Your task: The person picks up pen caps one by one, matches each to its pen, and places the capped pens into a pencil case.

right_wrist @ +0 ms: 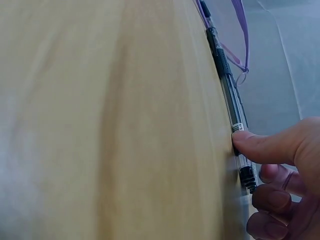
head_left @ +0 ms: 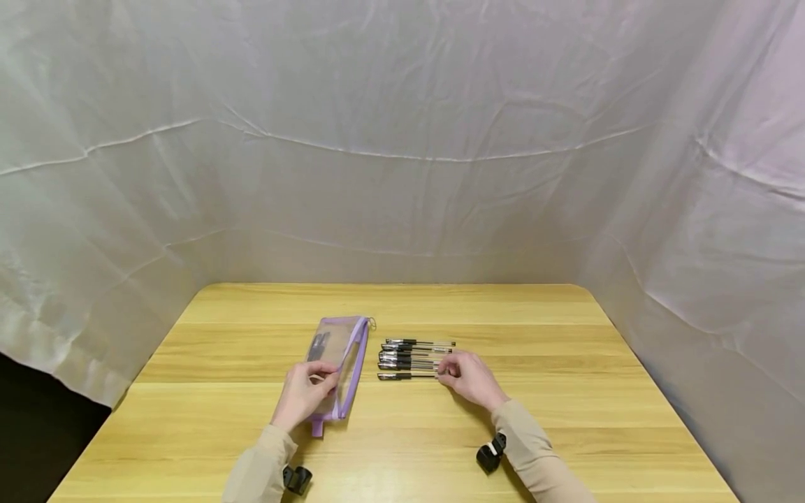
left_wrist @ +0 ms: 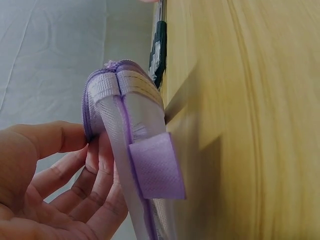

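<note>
A purple-edged mesh zip pouch lies left of centre on the table, its zipper side parted. My left hand pinches the edge of its opening between thumb and fingers; in the left wrist view the pouch's purple end tab faces the camera. To the right, several black-and-clear gel pens lie side by side, caps to the left. My right hand pinches the right end of the nearest gel pen, the thumb against its clear barrel.
Dark items show through the pouch's mesh. A small metal ring hangs from its far corner. The wooden table is bordered by pale hanging fabric at the back and sides.
</note>
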The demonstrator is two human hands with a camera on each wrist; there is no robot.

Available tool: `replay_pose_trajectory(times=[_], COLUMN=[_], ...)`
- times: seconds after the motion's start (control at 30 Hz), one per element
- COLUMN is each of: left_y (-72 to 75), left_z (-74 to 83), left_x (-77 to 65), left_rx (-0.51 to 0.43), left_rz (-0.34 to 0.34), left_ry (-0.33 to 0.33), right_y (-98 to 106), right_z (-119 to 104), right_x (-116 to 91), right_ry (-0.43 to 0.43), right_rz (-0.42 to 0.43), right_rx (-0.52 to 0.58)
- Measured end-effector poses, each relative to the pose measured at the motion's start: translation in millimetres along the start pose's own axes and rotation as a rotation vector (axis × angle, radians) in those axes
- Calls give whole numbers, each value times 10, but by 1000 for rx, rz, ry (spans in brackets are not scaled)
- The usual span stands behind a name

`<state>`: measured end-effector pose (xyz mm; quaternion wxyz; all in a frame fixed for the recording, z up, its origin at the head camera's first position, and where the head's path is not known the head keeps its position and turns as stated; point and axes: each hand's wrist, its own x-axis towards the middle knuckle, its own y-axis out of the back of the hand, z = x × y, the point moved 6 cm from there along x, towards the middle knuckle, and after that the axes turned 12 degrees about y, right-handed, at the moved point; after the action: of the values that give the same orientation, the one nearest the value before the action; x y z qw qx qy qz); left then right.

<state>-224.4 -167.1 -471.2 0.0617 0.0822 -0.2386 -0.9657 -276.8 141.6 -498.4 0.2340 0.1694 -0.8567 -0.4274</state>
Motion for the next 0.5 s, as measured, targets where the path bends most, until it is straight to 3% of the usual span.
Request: replay_pose_trajectory(times=[0.5], left_y=[2], left_z=[-3], left_x=[-5], left_rx=[11], left_rz=[3], left_ry=[4], right_y=[-37], right_z=[-35], right_x=[23], right_ry=[-11], right_rz=[-24], right_rx=[-42])
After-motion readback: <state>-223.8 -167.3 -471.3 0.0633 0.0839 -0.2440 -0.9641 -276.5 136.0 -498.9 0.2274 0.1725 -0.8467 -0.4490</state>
